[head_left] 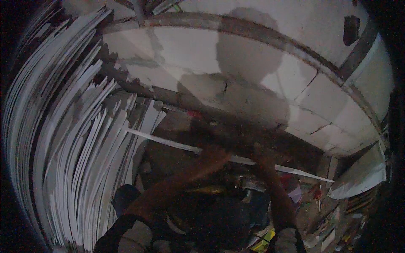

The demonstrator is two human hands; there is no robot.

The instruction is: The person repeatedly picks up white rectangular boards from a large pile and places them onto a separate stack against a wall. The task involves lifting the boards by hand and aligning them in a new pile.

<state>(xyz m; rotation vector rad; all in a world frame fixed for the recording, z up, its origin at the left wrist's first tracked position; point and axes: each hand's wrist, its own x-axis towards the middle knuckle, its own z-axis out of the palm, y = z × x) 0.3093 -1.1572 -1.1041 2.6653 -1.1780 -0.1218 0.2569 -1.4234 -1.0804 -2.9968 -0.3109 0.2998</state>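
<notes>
A long, thin white strip (pixel 168 142) runs across in front of me, slanting down from left to right. My left hand (pixel 217 157) is closed around it left of its middle. A short way to the right, my right hand (pixel 264 162) also grips the strip. A short length of it shows between the two hands, and both ends stick out well past them. Deep shadow hides most of my fingers. The strip's left end lies in front of a big stack of similar white strips (pixel 80 168).
A pale cracked wall (pixel 312 88) with my shadow on it stands ahead, crossed by a dark curved beam (pixel 190 20). A white sheet (pixel 358 177) leans at the right. Mixed clutter (pixel 337 227) covers the lower right, near a yellow item (pixel 264 241).
</notes>
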